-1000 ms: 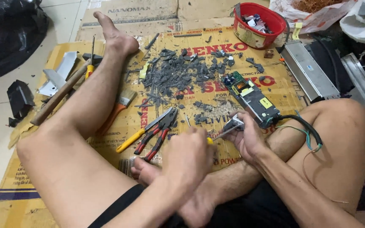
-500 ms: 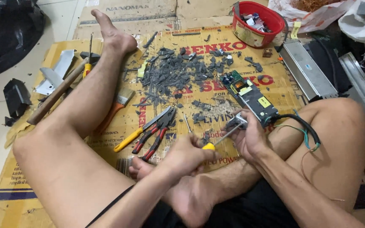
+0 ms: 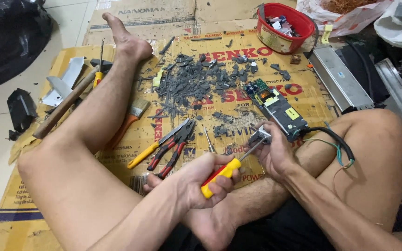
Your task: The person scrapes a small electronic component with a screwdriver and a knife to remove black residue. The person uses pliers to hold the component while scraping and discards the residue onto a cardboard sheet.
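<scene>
The left hand [image 3: 205, 179] is wrapped in a fist around the yellow-and-red handle of a screwdriver [image 3: 226, 171], whose thin shaft slants up and right to a small grey metal part [image 3: 260, 135]. The right hand [image 3: 275, 153] pinches that part, fingers closed around it from below, just above the person's crossed shin. Both hands sit near the middle of the view, over a sheet of flattened cardboard [image 3: 117, 51] on the floor.

Just right of the part lies a green circuit board [image 3: 275, 104] with black cable and coloured wires trailing over the right knee. Left of the hands, on the cardboard, lie red-handled pliers [image 3: 175, 146], a yellow-handled tool [image 3: 157, 148] beside them, and a second small screwdriver [image 3: 208, 141]. Farther off is a heap of dark grey plastic fragments [image 3: 196, 81]. An orange-handled paintbrush [image 3: 129, 122] rests against the outstretched left leg; a wooden-handled hammer [image 3: 66, 104] lies beyond it, at the left. A red bowl [image 3: 266, 35] of small parts stands at the far right, beside a long metal casing [image 3: 340, 79].
</scene>
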